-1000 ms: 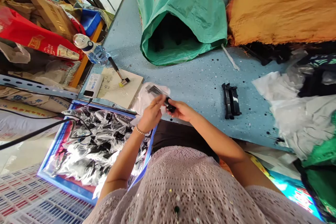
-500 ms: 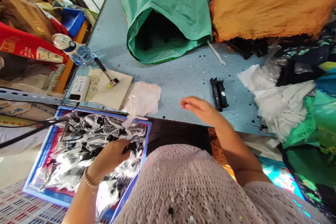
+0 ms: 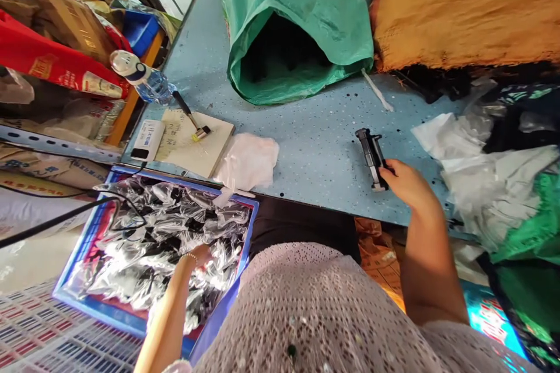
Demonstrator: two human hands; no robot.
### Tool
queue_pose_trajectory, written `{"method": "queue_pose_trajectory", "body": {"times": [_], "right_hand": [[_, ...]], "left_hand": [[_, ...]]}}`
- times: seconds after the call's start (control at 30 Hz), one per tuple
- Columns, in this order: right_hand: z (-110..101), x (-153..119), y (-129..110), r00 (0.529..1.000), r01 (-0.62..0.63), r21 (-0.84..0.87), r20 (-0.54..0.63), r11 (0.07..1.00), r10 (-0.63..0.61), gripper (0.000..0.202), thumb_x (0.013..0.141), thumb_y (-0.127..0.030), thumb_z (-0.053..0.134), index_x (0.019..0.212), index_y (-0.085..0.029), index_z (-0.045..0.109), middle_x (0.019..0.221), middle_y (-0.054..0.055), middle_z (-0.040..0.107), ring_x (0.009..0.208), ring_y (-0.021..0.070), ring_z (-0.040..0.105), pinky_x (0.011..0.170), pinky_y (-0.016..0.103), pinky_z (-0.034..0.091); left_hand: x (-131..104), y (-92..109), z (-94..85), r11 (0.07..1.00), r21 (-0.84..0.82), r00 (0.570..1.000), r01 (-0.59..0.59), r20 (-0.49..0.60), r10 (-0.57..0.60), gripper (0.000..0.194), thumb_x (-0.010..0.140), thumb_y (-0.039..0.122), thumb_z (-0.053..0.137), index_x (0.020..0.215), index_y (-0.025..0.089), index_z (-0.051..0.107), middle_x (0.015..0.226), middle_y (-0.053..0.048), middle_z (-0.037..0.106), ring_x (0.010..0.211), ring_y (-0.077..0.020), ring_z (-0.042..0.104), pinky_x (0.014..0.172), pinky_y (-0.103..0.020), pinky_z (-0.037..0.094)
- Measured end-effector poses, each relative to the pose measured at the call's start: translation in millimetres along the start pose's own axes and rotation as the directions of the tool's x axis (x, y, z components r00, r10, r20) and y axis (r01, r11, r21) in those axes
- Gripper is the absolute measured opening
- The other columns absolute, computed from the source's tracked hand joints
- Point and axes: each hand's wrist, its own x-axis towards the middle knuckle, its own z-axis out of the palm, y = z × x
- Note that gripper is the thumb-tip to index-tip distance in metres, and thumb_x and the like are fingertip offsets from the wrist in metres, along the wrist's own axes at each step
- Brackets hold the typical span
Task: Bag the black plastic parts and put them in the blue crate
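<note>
On the blue table (image 3: pixel 315 145), my right hand (image 3: pixel 406 183) pinches the near end of a long, narrow black plastic part (image 3: pixel 371 157), thumb and fingers closed at its edge. Another slim black piece seems to lie along its right side; I cannot tell whether the two are joined. Down in a blue crate (image 3: pixel 98 320), my left hand (image 3: pixel 200 256) reaches among black parts in clear plastic bags (image 3: pixel 161 239). Its fingers are blurred and partly hidden, so what they touch is unclear.
A green woven sack (image 3: pixel 301 29) lies with its mouth facing me, beside an orange sack (image 3: pixel 464 11). At left are a water bottle (image 3: pixel 151 81), a notepad (image 3: pixel 188 145), a brush-like tool (image 3: pixel 190 113) and a stack of thin clear bags (image 3: pixel 249 160). White cloth (image 3: pixel 494 175) is heaped at right.
My right hand has moved right and closed on the black part, which has turned slightly. The dark piece in my left hand no longer shows, and that hand sits lower among the bags.
</note>
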Motion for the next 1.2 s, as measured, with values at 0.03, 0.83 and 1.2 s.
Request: {"method": "queue_pose_trajectory", "body": {"times": [0.03, 0.83, 1.2], "right_hand": [[2.8, -1.1, -9.1, 0.999, 0.033, 0.118, 0.000, 0.992, -0.033, 0.039, 0.092, -0.040, 0.049, 0.114, -0.017, 0.071, 0.101, 0.014, 0.075, 0.092, 0.0318, 0.070, 0.079, 0.042, 0.054], [106.3, 21.0, -246.3, 0.873, -0.140, 0.977, 0.197, 0.159, -0.445, 0.037, 0.076, -0.046, 0.076, 0.101, -0.020, 0.069, 0.104, 0.004, 0.074, 0.101, 0.0217, 0.066, 0.088, 0.032, 0.055], [92.1, -1.2, -202.1, 0.344, -0.535, 0.793, 0.520, 0.292, -0.782, 0.055, 0.078, -0.054, 0.084, 0.113, -0.016, 0.064, 0.088, 0.009, 0.076, 0.065, 0.0180, 0.072, 0.049, 0.020, 0.051]], "left_hand": [[15.0, 5.3, -7.3, 1.000, -0.016, 1.000, -0.003, 0.013, 0.003, 0.049, 0.090, 0.053, 0.066, 0.058, 0.016, 0.058, 0.045, 0.002, 0.052, 0.036, -0.0109, 0.050, 0.039, -0.021, 0.040], [154.9, 105.2, -42.0, 0.893, 0.264, 0.745, -0.364, -0.493, 0.449, 0.041, 0.080, 0.004, 0.047, 0.110, 0.014, 0.073, 0.120, -0.014, 0.069, 0.113, -0.0268, 0.067, 0.107, -0.045, 0.051], [115.3, 110.5, -33.7, 0.763, 0.363, 0.472, -0.535, -0.621, 0.626, 0.064, 0.096, 0.007, 0.038, 0.158, 0.021, 0.039, 0.153, -0.015, 0.049, 0.136, -0.0221, 0.055, 0.114, -0.038, 0.050]]}}
